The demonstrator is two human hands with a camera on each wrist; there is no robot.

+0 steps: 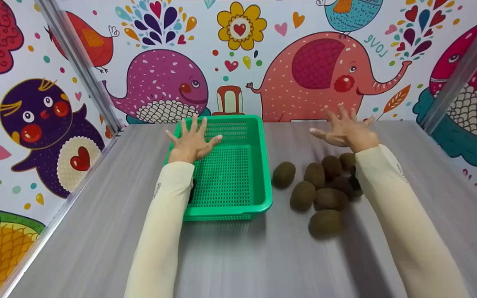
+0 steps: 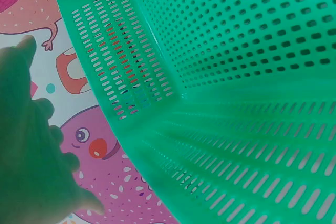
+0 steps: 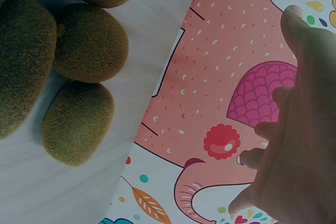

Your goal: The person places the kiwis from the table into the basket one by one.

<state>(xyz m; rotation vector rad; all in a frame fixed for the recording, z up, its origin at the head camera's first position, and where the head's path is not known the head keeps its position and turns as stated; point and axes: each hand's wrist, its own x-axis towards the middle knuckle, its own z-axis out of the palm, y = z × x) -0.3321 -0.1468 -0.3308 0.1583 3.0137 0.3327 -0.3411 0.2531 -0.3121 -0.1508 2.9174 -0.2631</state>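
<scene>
My left hand [image 1: 193, 142], its fingers spread wide, hovers over the left side of a green plastic basket [image 1: 266, 182]. Slotted walls and a perforated floor show inside the basket [image 2: 157, 182] in the left wrist view, with no item in the part seen. To the right, my right hand [image 1: 346, 130] is held up with fingers spread, holding nothing. It is beyond a loose group of several brown kiwis [image 1: 302, 196], and my right forearm hides part of that group. The right wrist view shows fuzzy kiwis [image 3: 79, 124] on the table beside the raised hand.
A grey wood-grain table [image 1: 230, 260] lies under everything. Behind it stands a wall [image 1: 280, 82] printed with cartoon animals, and similar printed panels [image 1: 56, 136] close off the sides along metal edge strips.
</scene>
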